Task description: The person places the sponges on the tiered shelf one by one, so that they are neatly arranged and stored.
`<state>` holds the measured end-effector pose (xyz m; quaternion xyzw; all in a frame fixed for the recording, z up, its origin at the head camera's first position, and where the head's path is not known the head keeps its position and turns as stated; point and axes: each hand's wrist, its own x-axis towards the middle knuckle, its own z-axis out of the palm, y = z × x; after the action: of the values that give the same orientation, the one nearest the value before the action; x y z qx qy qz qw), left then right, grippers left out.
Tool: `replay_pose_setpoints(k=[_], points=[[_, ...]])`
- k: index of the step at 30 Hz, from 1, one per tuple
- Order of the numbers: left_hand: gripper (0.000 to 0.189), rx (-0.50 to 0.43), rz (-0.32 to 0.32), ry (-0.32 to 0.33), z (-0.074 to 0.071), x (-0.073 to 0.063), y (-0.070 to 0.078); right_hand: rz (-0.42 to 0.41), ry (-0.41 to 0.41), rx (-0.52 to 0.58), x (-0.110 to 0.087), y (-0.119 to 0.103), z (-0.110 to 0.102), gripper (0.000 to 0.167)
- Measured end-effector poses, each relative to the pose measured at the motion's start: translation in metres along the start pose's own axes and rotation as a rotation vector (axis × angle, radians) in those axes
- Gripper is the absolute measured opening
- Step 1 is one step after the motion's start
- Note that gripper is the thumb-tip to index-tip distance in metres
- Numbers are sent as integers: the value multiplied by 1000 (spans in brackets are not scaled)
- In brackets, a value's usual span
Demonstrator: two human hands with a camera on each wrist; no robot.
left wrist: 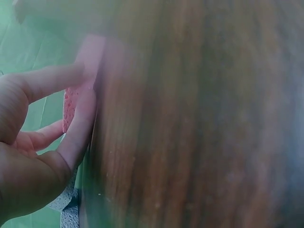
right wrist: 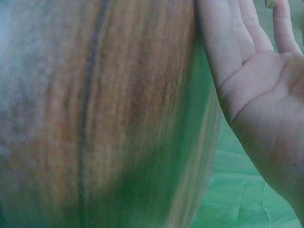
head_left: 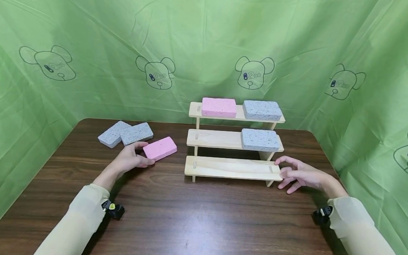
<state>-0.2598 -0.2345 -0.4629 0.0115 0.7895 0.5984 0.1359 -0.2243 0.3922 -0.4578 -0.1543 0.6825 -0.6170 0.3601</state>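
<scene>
While the left hand [head_left: 129, 159] pinches a pink sponge [head_left: 161, 148] between thumb and fingers, right hand [head_left: 301, 175] relaxed at wooden rack [head_left: 229, 168]

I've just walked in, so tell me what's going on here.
A person's left hand pinches a pink rectangular sponge beside two speckled blue-grey rectangular sponges on a dark wooden table. Their right hand touches the right end of the lowest shelf of a pale wooden three-tier rack. One blue-grey sponge sits on the middle shelf; a second pink sponge and another blue-grey sponge sit on top.
</scene>
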Motion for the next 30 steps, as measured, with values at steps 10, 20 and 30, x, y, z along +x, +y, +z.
replay_pose_setpoints(k=[10, 20, 30], points=[[88, -110, -26, -32, 4, 0, -2, 3, 1, -3, -2, -1, 4, 40], [85, -187, -28, -86, 3, -7, 13, 2, 5, -6, -1, -2, 2, 38], [81, -224, 44, -115, 10, -13, 30, -2, 8, -8, -2, -2, 2, 38]])
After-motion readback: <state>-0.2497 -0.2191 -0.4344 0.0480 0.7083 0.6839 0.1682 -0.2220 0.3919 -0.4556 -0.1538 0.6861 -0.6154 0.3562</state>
